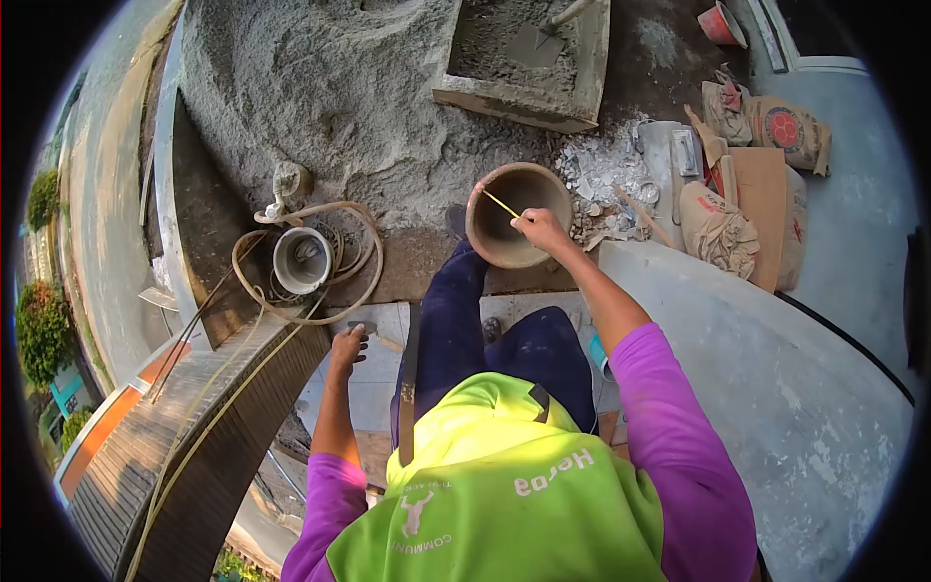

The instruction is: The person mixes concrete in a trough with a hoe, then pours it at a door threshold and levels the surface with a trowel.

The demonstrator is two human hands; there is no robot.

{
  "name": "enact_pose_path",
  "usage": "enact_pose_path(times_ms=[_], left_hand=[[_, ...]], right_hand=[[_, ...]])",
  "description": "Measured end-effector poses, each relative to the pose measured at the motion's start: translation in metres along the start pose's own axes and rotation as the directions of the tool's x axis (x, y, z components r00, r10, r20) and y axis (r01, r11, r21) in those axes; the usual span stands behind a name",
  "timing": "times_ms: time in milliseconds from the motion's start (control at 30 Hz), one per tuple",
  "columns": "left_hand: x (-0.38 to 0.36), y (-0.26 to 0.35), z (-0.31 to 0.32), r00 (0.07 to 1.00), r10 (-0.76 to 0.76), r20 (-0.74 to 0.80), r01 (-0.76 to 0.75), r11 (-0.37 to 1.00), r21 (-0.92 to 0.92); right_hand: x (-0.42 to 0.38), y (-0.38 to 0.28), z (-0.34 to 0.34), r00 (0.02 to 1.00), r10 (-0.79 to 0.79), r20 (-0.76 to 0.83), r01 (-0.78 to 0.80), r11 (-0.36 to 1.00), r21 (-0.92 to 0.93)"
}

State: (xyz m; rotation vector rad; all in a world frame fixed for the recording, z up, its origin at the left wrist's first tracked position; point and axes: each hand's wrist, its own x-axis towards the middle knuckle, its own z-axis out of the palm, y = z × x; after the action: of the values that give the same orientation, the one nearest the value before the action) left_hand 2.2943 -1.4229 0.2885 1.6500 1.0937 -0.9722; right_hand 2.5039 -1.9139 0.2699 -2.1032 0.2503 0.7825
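Note:
My right hand [541,231] is closed around a thin yellow handle [499,203] that runs to the far rim of a round, mud-stained bucket [497,228]. The bucket stands in front of my feet at the edge of the grey heap, with its inside visible from above. My left hand [348,350] hangs low on the left, its fingers loosely apart and nothing in them. Close by it, over the pale tiles, shows a flat dark blade with a light handle [390,344], like a trowel.
Grey sand or mortar [320,87] is heaped ahead. Behind the bucket sits a mixing trough [519,109] with a hoe [536,46] in it. A coiled hose [372,254] circles a small pail [302,262] at left. Cement sacks [720,225] and rubble [606,170] lie right; a low wall [737,339] runs beside me.

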Motion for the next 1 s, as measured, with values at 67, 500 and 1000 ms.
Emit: enact_pose_path(times_ms=[67, 500, 1000], left_hand=[[0.004, 0.075, 0.023, 0.997, 0.075, 0.019, -0.075, 0.996, 0.039], [0.046, 0.285, 0.182, 0.973, 0.195, 0.120, -0.178, 0.974, -0.141], [0.024, 0.353, 0.340, 0.993, 0.114, -0.035, -0.118, 0.925, -0.362]], right_hand=[[0.045, 0.014, -0.005, 0.997, -0.075, 0.011, 0.076, 0.992, -0.104], [0.227, 0.043, -0.069, 0.947, -0.033, 0.319, 0.159, 0.911, -0.380], [0.216, 0.073, -0.058, 0.649, -0.047, 0.759, 0.503, 0.775, -0.382]])
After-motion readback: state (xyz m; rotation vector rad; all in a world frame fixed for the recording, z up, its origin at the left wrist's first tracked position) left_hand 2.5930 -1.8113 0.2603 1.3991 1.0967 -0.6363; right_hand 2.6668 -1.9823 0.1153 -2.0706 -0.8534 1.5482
